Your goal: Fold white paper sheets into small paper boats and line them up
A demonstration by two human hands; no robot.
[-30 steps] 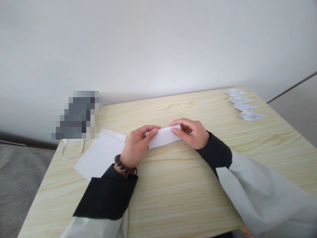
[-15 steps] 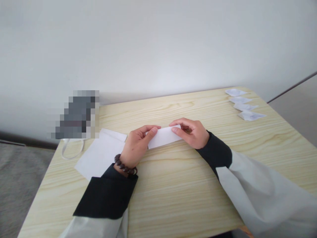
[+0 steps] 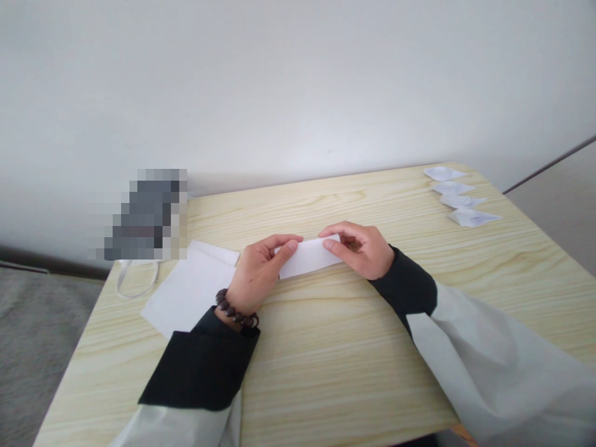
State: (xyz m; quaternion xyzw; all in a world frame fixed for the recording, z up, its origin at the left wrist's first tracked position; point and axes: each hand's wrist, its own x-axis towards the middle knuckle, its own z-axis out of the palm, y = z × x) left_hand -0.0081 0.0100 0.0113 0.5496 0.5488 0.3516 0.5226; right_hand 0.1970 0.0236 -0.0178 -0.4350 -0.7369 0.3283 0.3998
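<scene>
A narrow folded strip of white paper is held between both hands over the middle of the table. My left hand pinches its left end, thumb on the near face and fingers along the upper edge. At the right end, my right hand grips the strip between thumb and fingers. Sheets of white paper lie to the left, partly covered by my left wrist and sleeve. Several folded paper boats stand in a row at the far right.
The wooden table backs onto a white wall. A blurred-out dark object is at the table's back left, with a white loop of cord or strap beside it. Grey floor shows past the left edge.
</scene>
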